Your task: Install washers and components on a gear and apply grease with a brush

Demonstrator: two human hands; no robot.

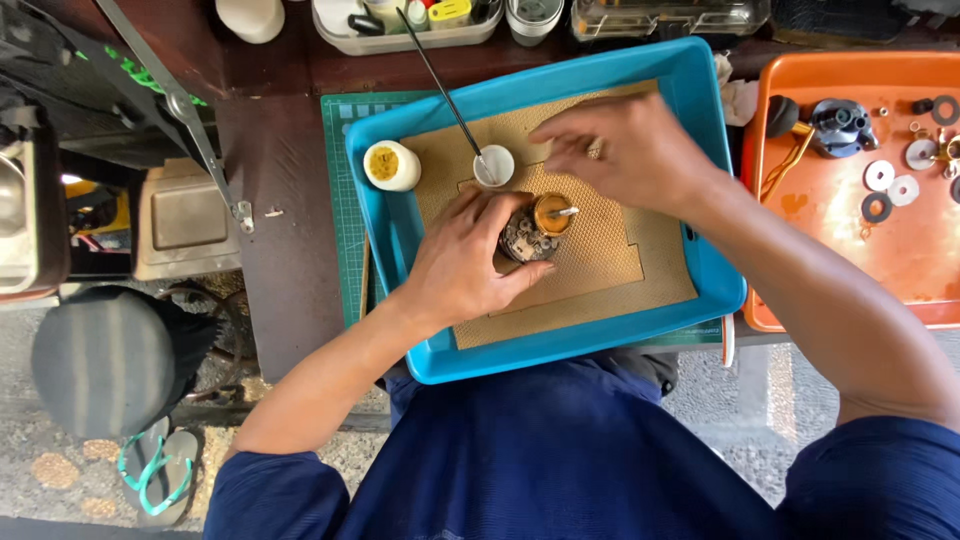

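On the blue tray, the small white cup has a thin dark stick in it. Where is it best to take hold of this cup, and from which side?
Probably grip the small white cup by its round outer wall, coming from the near-left, low on the cup. The thin dark stick leans out toward the far left above it, and the right hand crowds the right side.

The left hand [470,262] hides the near side of the metal part [535,230]; beside it, the right hand's [625,150] fingertips blur.
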